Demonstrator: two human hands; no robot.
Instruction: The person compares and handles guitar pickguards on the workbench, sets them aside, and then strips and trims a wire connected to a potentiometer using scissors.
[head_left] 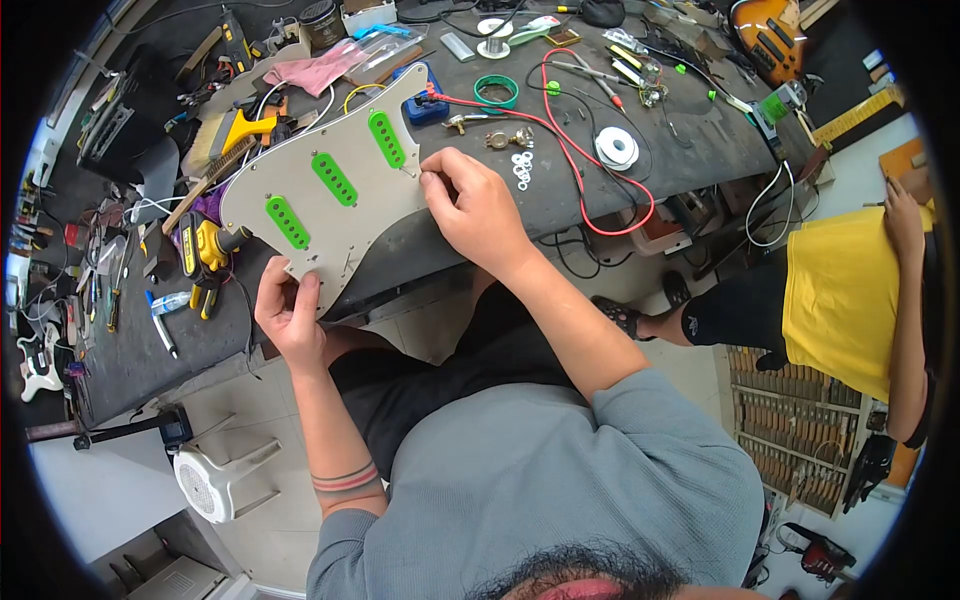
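Observation:
A pale guitar pickguard (360,220) with three green pickups, among them the middle one (334,179), is held tilted over the front of the dark bench. My left hand (295,312) grips its lower left corner between thumb and fingers. At the right edge, beside the pickup nearest that side (386,139), my right hand (470,205) is closed with thumb and fingertips on the pickguard's rim. Small metal parts (510,138) and white rings (522,170) lie on the bench to the right of the pickguard.
Left of the pickguard are a yellow drill (205,245) and a brush (235,130). A solder spool (616,148), green tape (496,92) and a red cable (570,150) lie on the bench (700,150). A person in a yellow shirt (840,290) stands at the right; a white stool (205,485) is lower left.

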